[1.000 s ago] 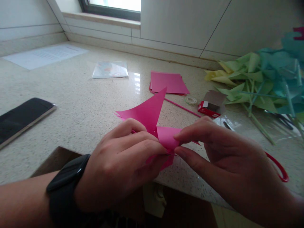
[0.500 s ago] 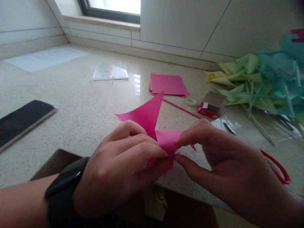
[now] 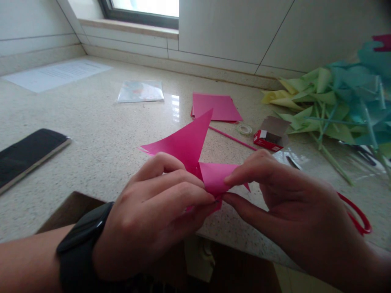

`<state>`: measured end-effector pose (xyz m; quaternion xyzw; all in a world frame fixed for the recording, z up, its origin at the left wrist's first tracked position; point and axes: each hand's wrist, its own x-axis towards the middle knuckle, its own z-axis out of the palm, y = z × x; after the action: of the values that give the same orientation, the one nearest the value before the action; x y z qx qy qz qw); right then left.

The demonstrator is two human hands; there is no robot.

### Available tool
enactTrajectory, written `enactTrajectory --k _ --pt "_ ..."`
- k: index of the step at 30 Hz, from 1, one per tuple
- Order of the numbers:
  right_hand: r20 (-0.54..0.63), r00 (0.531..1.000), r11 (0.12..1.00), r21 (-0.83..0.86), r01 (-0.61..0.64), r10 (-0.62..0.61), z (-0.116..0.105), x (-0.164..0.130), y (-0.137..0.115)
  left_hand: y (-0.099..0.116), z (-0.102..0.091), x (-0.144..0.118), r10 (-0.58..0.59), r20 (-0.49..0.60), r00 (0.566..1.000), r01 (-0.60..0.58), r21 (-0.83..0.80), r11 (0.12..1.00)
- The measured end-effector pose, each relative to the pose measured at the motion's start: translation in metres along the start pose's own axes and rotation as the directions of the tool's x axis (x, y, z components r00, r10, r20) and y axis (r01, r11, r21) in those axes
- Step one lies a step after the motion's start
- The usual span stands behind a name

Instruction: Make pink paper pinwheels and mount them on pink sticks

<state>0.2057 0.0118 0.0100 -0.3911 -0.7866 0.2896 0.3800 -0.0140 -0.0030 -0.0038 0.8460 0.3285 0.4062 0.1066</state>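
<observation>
Both my hands hold a pink paper pinwheel point(image 3: 186, 140) just above the front edge of the counter. My left hand point(image 3: 152, 207), with a black watch point(image 3: 87, 244) on its wrist, is closed on the paper's left and lower side, its fingertips pressed together at the lower middle. From the right, my right hand point(image 3: 293, 207) pinches a curled flap between thumb and forefinger. One wide blade stands up beyond my left knuckles. My fingers hide most of the pinwheel's centre and lower part.
Pink paper squares point(image 3: 215, 106), a pink stick point(image 3: 232, 137), a tape roll point(image 3: 244, 129) and a small red box point(image 3: 269, 140) lie beyond my hands. Green and blue paper pinwheels point(image 3: 324, 97) pile up at right. Red-handled scissors point(image 3: 360, 217) sit near my right wrist. A phone point(image 3: 27, 156) lies left.
The pinwheel is raised and tilted slightly, its blade tip higher and its lower part less visible. Both hands keep their hold. The whole view has shifted a little.
</observation>
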Motion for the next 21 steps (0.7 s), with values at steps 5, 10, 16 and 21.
enactTrajectory --k 5,10,16,21 --pt "-0.007 1.0 1.0 0.009 0.002 -0.002 -0.0003 -0.0006 0.0007 -0.0001 -0.0013 -0.0003 0.011 0.033 0.999 -0.012 0.014 1.0" --pt "0.004 1.0 0.999 0.029 -0.019 0.019 -0.0015 0.0007 0.0001 0.0003 -0.0017 -0.0012 0.007 0.023 1.0 -0.008 0.015 1.0" --pt "0.004 1.0 0.999 0.042 -0.029 0.028 -0.0009 0.0011 0.0001 -0.0011 -0.0003 0.0005 0.01 0.023 1.0 -0.01 0.013 1.0" --pt "0.01 1.0 0.999 0.034 -0.028 0.027 0.0 -0.0009 0.0008 -0.0002 0.0016 -0.0004 -0.004 0.004 1.0 0.004 0.012 1.0"
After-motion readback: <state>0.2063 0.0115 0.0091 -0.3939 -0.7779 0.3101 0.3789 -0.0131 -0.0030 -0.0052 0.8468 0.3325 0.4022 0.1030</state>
